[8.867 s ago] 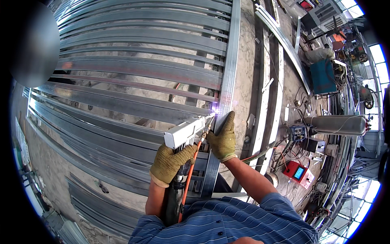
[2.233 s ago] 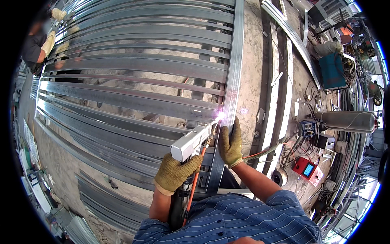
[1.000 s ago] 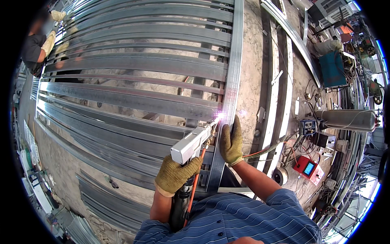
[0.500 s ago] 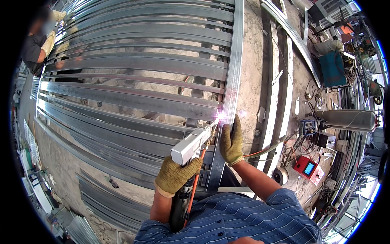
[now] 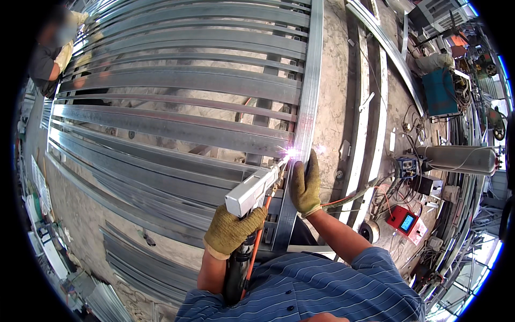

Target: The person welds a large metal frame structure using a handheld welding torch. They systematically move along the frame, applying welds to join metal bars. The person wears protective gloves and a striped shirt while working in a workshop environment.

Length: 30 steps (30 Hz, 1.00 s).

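Observation:
My left hand, in a yellowish work glove, is wrapped round the handle of a grey welding gun. A bright pinkish arc with sparks burns at the gun's tip, where a flat grey slat meets the long metal side rail. The glare hides the joint itself. Just below the arc, my right hand, gloved alike, rests against the rail with its fingers stretched out and a gap between them. A black cable with an orange hose runs down from the gun.
Several parallel slats span the frame leftward. At the far left a person bends by the slats' ends. On the right lie long metal beams, a gas cylinder, a red box with a screen and a teal machine. Cables cross the floor.
Sparks now spray more widely from the arc, towards the left. Both my hands and the welding gun have stayed in nearly the same place.

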### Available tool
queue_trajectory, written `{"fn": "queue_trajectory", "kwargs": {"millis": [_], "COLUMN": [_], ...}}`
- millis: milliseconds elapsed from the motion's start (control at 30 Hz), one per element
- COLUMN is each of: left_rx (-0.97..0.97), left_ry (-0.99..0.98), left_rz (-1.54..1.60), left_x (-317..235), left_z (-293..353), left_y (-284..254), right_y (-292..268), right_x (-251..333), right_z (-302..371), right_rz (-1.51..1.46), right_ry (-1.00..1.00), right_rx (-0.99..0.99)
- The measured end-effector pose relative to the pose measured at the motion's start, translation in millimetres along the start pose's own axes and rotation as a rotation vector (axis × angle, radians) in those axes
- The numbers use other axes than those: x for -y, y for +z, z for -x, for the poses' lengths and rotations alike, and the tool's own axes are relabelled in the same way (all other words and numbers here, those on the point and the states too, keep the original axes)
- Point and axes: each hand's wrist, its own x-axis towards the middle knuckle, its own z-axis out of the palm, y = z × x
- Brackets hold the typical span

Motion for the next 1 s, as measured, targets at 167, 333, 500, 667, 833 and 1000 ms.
{"fn": "queue_trajectory", "kwargs": {"millis": [167,333,500,667,833,1000], "left_rx": [-0.025,-0.028,-0.036,-0.031,-0.027,-0.031], "left_ry": [0.055,0.072,0.063,0.063,0.05,0.043], "left_rz": [-0.055,-0.085,-0.054,-0.054,-0.075,-0.064], "left_x": [6.5,8.3,8.5,7.9,7.9,8.2], "left_z": [1.5,1.7,3.3,4.9,4.7,5.2], "left_y": [-1.4,-1.1,-0.5,-0.5,-1.1,-0.7], "right_y": [1.4,1.9,4.1,1.3,1.5,2.1], "right_x": [13.3,-2.1,8.9,7.1,2.3,5.7], "right_z": [-2.5,0.1,-1.6,-1.4,-0.1,-1.6], "right_rz": [-0.088,0.055,0.02,-0.003,0.011,0.051], "right_ry": [0.049,-0.058,-0.017,0.025,0.009,-0.031], "right_rx": [0.045,-0.022,-0.011,0.01,-0.003,-0.001]}}
